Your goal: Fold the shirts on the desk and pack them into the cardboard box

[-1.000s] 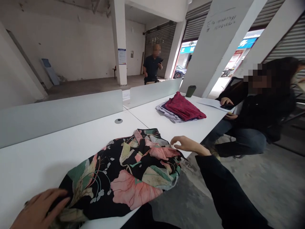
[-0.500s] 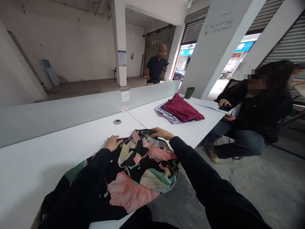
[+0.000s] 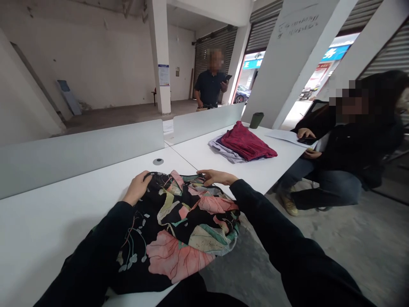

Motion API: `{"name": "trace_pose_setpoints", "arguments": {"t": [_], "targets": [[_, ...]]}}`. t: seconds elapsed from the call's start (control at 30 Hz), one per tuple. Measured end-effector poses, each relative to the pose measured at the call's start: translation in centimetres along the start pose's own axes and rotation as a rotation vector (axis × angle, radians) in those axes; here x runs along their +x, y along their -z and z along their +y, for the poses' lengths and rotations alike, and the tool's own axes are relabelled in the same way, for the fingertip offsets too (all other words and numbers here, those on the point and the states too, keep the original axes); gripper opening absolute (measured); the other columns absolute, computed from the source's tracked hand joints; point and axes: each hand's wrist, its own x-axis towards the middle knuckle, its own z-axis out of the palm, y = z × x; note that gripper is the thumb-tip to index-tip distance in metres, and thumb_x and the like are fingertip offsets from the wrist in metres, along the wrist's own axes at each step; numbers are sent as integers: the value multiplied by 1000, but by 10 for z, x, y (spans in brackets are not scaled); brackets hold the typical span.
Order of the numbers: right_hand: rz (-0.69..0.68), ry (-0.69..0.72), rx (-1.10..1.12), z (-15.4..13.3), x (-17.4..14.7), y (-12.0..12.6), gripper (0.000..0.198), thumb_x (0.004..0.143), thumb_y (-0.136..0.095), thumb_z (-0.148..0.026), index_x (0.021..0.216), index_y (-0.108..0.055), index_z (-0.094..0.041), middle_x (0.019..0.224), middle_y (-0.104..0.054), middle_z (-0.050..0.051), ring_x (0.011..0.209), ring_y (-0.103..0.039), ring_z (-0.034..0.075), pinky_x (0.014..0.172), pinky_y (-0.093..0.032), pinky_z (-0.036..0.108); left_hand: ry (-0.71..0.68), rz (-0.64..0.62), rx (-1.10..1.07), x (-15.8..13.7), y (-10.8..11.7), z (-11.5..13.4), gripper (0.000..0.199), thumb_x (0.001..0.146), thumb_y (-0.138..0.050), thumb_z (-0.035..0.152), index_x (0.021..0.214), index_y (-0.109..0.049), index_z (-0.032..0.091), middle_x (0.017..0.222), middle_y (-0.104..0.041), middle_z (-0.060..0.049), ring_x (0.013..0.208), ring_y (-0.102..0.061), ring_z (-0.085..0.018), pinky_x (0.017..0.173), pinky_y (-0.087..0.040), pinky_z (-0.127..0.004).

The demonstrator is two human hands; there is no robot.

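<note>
A black floral garment (image 3: 179,251) with large pink flowers and green leaves lies bunched on the white table (image 3: 28,226), its near side hanging over the edge. I cannot tell what kind of garment it is. My left hand (image 3: 138,187) is closed on its far left edge, the fingertips partly hidden by cloth. At the far edge, toward the right, my right hand (image 3: 217,177) pinches the fabric between thumb and fingers. The garment's right part is folded over in loose creases.
A stack of folded clothes (image 3: 246,143), dark red on top, lies farther right, with a dark green cup (image 3: 256,120) behind it. Low partitions (image 3: 79,143) line the back. One person (image 3: 338,140) sits at right with papers (image 3: 281,136); another person (image 3: 209,87) stands beyond, holding a phone.
My left hand has moved left along the garment's far edge, spreading the cloth there. My right hand stays at nearly the same place on the edge.
</note>
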Motion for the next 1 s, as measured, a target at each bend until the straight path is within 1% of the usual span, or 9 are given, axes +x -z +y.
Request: {"name": "trace_pose_setpoints", "arguments": {"t": [0.1, 0.23, 0.37, 0.5, 0.6, 0.77, 0.87, 0.93, 1.0], "targets": [[11, 43, 40, -11, 3, -7, 67, 61, -75, -15, 124, -53, -14, 99, -70, 5, 85, -63, 15, 74, -49, 25, 22, -17, -210, -12, 19, 12, 37, 80, -52, 53, 87, -62, 17, 87, -69, -4, 82, -62, -20, 75, -47, -29], [26, 157, 279, -38, -1, -16, 65, 63, -69, -11, 124, -51, -18, 110, -68, 7, 87, -63, 14, 74, -49, 25, 107, -76, -302, -31, 44, 31, 43, 71, -66, 55, 88, -67, 15, 83, -70, -4, 73, -62, -18, 69, -48, -28], [-17, 178, 431, -61, -7, -29, 63, 65, -68, -9, 125, -51, -22, 100, -67, 2, 80, -62, 11, 71, -49, 23, 111, 11, -341, -46, 66, 43, 50, 65, -71, 57, 91, -70, 14, 91, -72, -6, 79, -64, -20, 72, -49, -28], [-111, 172, 395, -72, -10, -48, 68, 66, -71, -7, 129, -50, -22, 88, -66, -3, 71, -60, 8, 64, -45, 18, 103, 105, -412, -59, 82, 53, 54, 61, -73, 59, 92, -69, 16, 90, -72, -4, 79, -63, -19, 74, -50, -29], [-155, 229, 370, -79, -11, -58, 64, 64, -72, -6, 124, -54, -18, 83, -67, -2, 73, -61, 9, 70, -45, 18, 85, 117, -441, -72, 94, 64, 52, 60, -75, 58, 91, -69, 16, 89, -72, -3, 75, -62, -18, 72, -50, -28], [-118, 395, 453, -88, -13, -63, 56, 68, -76, -22, 120, -58, -20, 104, -68, 3, 90, -63, 13, 82, -48, 24, 78, 118, -463, -96, 118, 84, 55, 63, -76, 54, 101, -69, 14, 85, -72, -1, 71, -60, -15, 69, -48, -27], [-252, 315, 300, -90, -13, -71, 55, 68, -79, -35, 117, -62, -16, 108, -66, 7, 99, -61, 16, 88, -47, 27, 68, 154, -445, -103, 128, 93, 58, 65, -75, 51, 106, -67, 12, 82, -71, -1, 70, -59, -14, 69, -48, -27], [-387, 247, 116, -91, -13, -82, 54, 66, -81, -34, 114, -64, -15, 104, -67, 6, 98, -61, 16, 89, -48, 28, 66, 190, -429, -105, 132, 97, 56, 67, -73, 50, 108, -66, 11, 82, -71, 0, 69, -58, -13, 68, -47, -26], [-444, 248, -33, -93, -13, -93, 50, 68, -79, -31, 114, -65, -16, 104, -66, 4, 95, -60, 15, 88, -48, 29, 60, 205, -414, -106, 135, 98, 54, 69, -72, 49, 107, -67, 12, 82, -70, 0, 68, -59, -12, 66, -47, -24]]}}
